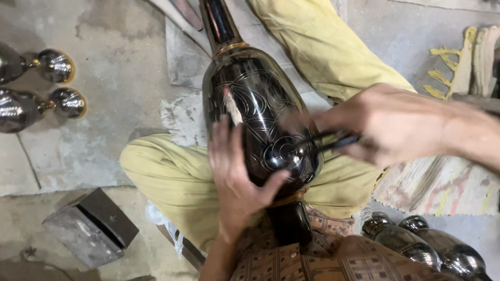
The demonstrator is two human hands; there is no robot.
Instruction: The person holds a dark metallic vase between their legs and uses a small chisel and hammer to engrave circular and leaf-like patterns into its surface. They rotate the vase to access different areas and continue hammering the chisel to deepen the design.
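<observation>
A large dark glossy metal vase (250, 88) with fine engraved circles lies across my lap, neck pointing away. My left hand (237, 179) presses flat against its body near the wide end, thumb spread toward the base. My right hand (390, 125) grips a thin dark compass-like scribing tool (325, 141) whose tips rest on an engraved ring on the vase. My legs in yellow-green trousers (172, 177) are folded under the vase.
Two similar dark vases (31, 86) with brass rims lie at the left on the concrete floor. More vases (427, 244) lie at the lower right. A grey metal block (88, 226) sits lower left. A striped mat (442, 184) and fringed cloth (469, 57) are at the right.
</observation>
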